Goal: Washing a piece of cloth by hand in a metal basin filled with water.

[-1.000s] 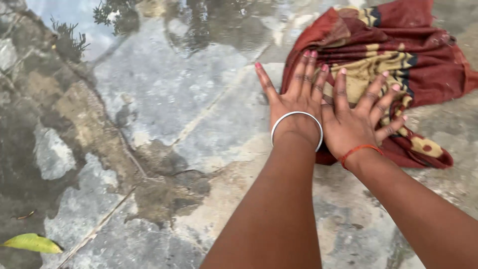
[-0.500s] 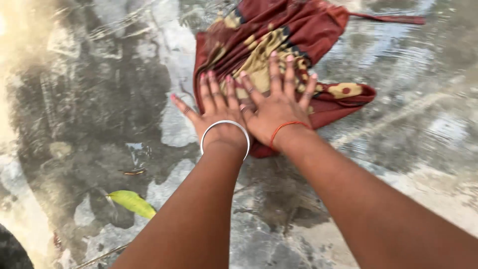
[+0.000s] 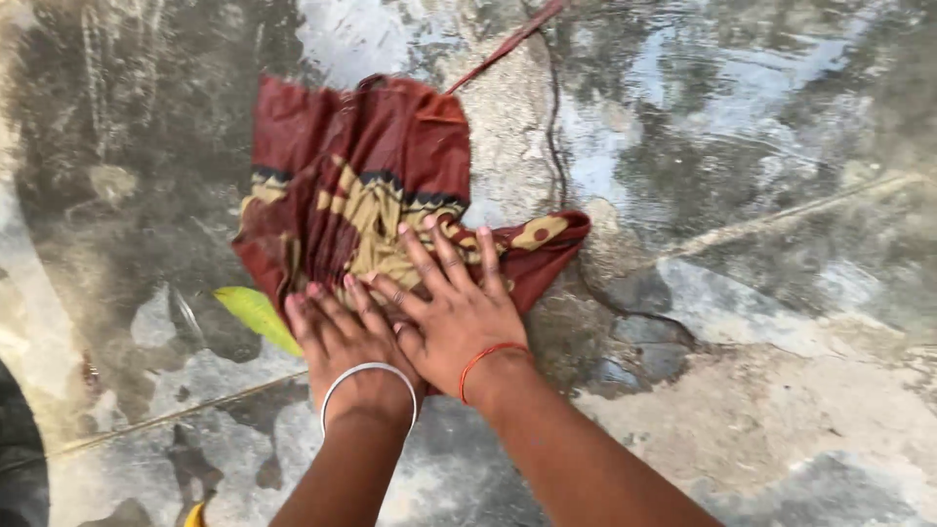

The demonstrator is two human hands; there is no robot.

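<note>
Both hands flat on wet cloth on the floor.
Wet stone floor [image 3: 761, 322] spread all around; the red and yellow patterned cloth [image 3: 361, 195] lay bunched on it. My right hand [image 3: 454, 303] and left hand [image 3: 342, 342] pressed open, fingers spread, side by side on its near edge, gripping nothing. Green leaf [image 3: 256, 314] lay just left of the left hand.

1. Wet stone floor [image 3: 761, 322] right of the red patterned cloth [image 3: 361, 185] lay open; nothing blocked passage there.
2. Green leaf [image 3: 256, 314] lay just left of the left hand [image 3: 346, 342], touching the cloth's edge.
3. Thin cloth strap [image 3: 508, 41] crossed the floor beyond the cloth.
</note>
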